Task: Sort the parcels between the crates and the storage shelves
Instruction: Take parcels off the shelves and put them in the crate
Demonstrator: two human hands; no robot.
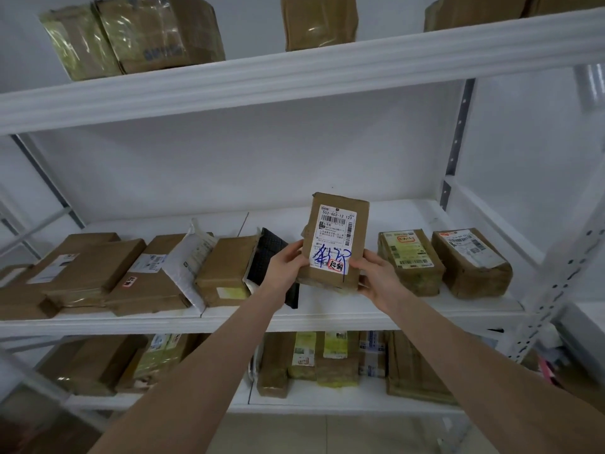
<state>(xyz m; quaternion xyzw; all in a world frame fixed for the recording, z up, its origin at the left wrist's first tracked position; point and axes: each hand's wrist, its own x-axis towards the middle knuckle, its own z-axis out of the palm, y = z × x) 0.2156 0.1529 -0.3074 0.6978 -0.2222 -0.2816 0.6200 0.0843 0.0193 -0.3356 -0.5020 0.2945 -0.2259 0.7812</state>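
A brown parcel (pixel 337 239) with a white label and blue handwriting stands upright over the middle shelf (pixel 327 314). My left hand (pixel 288 262) grips its lower left edge, and my right hand (pixel 376 273) grips its lower right corner. It is held in the gap between a black padded bag (pixel 268 253) on the left and a brown parcel with a yellowish label (pixel 409 260) on the right. Whether its bottom touches the shelf is hidden by my hands.
More brown parcels and a white mailer (pixel 190 257) fill the left of the middle shelf. Another brown parcel (pixel 471 262) lies at its right end. Parcels also stand on the top shelf (pixel 294 73) and the lower shelf (pixel 327 401). A perforated steel upright (pixel 556 290) borders the right.
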